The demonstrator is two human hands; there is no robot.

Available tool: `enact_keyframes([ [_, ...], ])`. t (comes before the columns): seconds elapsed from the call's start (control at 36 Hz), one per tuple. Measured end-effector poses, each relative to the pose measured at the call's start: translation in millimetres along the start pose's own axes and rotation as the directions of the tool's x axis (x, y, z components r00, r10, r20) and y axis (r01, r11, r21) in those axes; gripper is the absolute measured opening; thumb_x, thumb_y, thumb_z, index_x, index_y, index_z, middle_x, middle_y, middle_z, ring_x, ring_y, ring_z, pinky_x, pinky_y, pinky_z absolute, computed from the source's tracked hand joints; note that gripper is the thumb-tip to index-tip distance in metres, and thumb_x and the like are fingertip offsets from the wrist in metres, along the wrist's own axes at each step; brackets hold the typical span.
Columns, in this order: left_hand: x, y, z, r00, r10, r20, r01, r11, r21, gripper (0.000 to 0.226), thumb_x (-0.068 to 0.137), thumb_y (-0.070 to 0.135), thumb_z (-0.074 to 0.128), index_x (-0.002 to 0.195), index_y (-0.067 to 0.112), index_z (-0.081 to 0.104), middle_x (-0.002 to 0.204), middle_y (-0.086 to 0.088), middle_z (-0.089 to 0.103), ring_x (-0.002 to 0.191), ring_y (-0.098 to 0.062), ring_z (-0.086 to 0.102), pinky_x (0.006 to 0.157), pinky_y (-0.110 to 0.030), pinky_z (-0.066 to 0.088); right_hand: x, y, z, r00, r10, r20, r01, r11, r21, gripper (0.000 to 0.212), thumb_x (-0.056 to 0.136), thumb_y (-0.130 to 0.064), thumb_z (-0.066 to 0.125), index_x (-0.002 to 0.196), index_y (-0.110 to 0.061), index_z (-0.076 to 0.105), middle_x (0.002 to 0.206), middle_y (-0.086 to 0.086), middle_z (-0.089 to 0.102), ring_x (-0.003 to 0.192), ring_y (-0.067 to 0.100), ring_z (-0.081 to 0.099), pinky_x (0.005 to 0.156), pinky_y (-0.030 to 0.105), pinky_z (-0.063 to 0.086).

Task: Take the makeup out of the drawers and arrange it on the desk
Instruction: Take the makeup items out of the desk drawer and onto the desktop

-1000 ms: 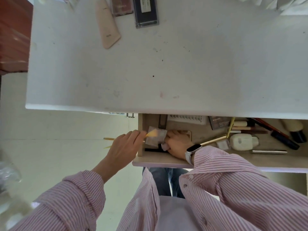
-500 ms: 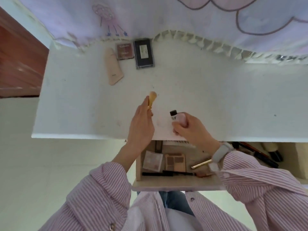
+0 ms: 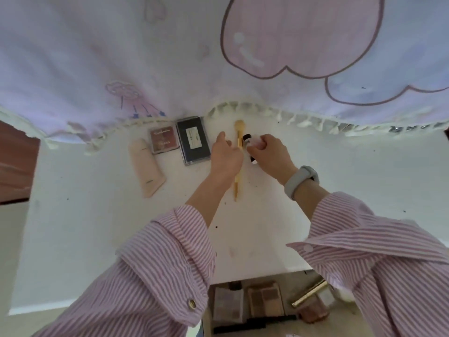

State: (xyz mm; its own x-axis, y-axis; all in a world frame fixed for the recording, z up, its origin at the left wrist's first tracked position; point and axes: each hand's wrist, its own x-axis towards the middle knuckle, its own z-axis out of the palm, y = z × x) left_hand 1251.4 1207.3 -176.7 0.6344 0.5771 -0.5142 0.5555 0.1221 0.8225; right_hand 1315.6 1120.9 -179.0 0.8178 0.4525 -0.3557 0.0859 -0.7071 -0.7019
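Step in hand: setting two more pieces into the row at the back of the desk (image 3: 340, 181); best laid parallel to the black case, a small gap kept.
Tube (image 3: 145, 166): soft peach plastic, flat crimped end, lying at an angle.
Small palette (image 3: 164, 141): square, reddish lid.
Black case (image 3: 193, 141): glossy rectangle, white label.
Left hand (image 3: 226, 155): fingers loosely curled over the brush, apparently letting go.
Brush (image 3: 238, 152): slim gold handle, tan bristles, flat on the desk.
Right hand (image 3: 272, 154): closed around the bottle.
Bottle (image 3: 250, 148): small, pale, dark cap.
Drawer (image 3: 267, 302): open, palettes and a gold stick inside.
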Motion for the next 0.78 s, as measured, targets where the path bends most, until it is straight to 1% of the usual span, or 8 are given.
enact_keyframes([
  [0.11, 4, 6, -2, 0.990, 0.110, -0.083, -0.106, 0.993, 0.044, 0.057, 0.095, 0.000, 0.036, 0.147, 0.013, 0.018, 0.147, -0.006, 0.030, 0.128, -0.018, 0.038, 0.092, -0.020, 0.035, 12, -4, -2, 1.000, 0.020, -0.023, -0.019, 1.000, 0.023, 0.031, 0.093, -0.023, 0.045, 0.121, -0.009, 0.050, 0.093, 0.000, 0.056, 0.078, 0.015, 0.051, 0.055, 0.018, 0.037],
  [0.19, -6, 0, -5, 0.956, 0.282, -0.085, -0.263, 0.947, 0.187, 0.050, 0.094, 0.000, 0.036, 0.143, 0.011, 0.030, 0.146, -0.006, 0.030, 0.129, -0.016, 0.037, 0.099, -0.014, 0.027, 14, -2, -3, 0.998, 0.008, -0.055, -0.008, 1.000, -0.004, 0.039, 0.092, -0.018, 0.045, 0.131, -0.011, 0.044, 0.113, 0.005, 0.057, 0.093, 0.018, 0.054, 0.073, 0.023, 0.041],
  [0.25, -18, -9, -6, 0.896, 0.444, 0.010, -0.417, 0.834, 0.361, 0.047, 0.092, -0.002, 0.038, 0.138, 0.008, 0.038, 0.144, -0.009, 0.034, 0.130, -0.016, 0.033, 0.099, -0.009, 0.021, 14, 0, -4, 0.997, -0.026, -0.069, 0.024, 1.000, -0.019, 0.045, 0.092, -0.018, 0.048, 0.135, -0.010, 0.040, 0.120, 0.008, 0.056, 0.106, 0.023, 0.054, 0.085, 0.027, 0.043],
  [0.31, -27, -22, -5, 0.840, 0.521, 0.154, -0.514, 0.673, 0.531, 0.046, 0.093, 0.001, 0.041, 0.139, 0.004, 0.037, 0.147, -0.013, 0.031, 0.136, -0.022, 0.028, 0.109, -0.022, 0.019, 13, 3, -4, 0.996, -0.059, -0.067, 0.058, 0.998, -0.022, 0.050, 0.092, -0.020, 0.050, 0.139, -0.010, 0.036, 0.124, 0.010, 0.052, 0.111, 0.022, 0.052, 0.093, 0.030, 0.042],
  [0.39, -33, -44, -6, 0.828, 0.469, 0.306, -0.536, 0.504, 0.677, 0.058, 0.095, 0.018, 0.044, 0.147, 0.007, 0.018, 0.156, -0.011, 0.011, 0.143, -0.023, 0.011, 0.117, -0.035, 0.012, 9, 5, -3, 0.996, -0.051, -0.069, 0.056, 0.996, 0.069, 0.055, 0.092, -0.027, 0.052, 0.142, -0.017, 0.033, 0.132, 0.002, 0.043, 0.105, 0.013, 0.048, 0.083, 0.025, 0.040],
  [0.53, -33, -61, -17, 0.791, 0.435, 0.431, -0.588, 0.347, 0.730, 0.069, 0.095, 0.032, 0.046, 0.147, 0.004, 0.010, 0.156, -0.009, -0.012, 0.144, -0.022, -0.006, 0.115, -0.029, -0.002, -3, 14, 2, 0.972, -0.222, -0.080, 0.220, 0.975, -0.029, 0.038, 0.095, -0.026, 0.047, 0.131, -0.014, 0.048, 0.126, 0.001, 0.049, 0.110, 0.015, 0.051, 0.091, 0.022, 0.040],
  [0.61, -27, -58, -20, 0.782, 0.452, 0.429, -0.601, 0.367, 0.710, 0.064, 0.096, 0.028, 0.048, 0.146, 0.002, 0.017, 0.157, -0.009, -0.002, 0.144, -0.021, 0.000, 0.113, -0.024, 0.001, -7, 23, 5, 0.936, -0.348, -0.052, 0.342, 0.934, -0.103, 0.033, 0.097, -0.024, 0.046, 0.127, -0.014, 0.053, 0.124, 0.002, 0.054, 0.111, 0.021, 0.050, 0.098, 0.027, 0.040],
  [0.78, -17, -51, -23, 0.751, 0.574, 0.325, -0.601, 0.391, 0.697, 0.041, 0.090, 0.014, 0.058, 0.129, 0.002, 0.051, 0.146, -0.012, 0.036, 0.135, -0.025, 0.034, 0.108, -0.029, 0.028, -6, 24, 1, 0.918, -0.396, -0.008, 0.386, 0.899, -0.208, 0.038, 0.098, -0.024, 0.044, 0.135, -0.017, 0.045, 0.134, 0.002, 0.051, 0.117, 0.024, 0.043, 0.096, 0.022, 0.032],
])
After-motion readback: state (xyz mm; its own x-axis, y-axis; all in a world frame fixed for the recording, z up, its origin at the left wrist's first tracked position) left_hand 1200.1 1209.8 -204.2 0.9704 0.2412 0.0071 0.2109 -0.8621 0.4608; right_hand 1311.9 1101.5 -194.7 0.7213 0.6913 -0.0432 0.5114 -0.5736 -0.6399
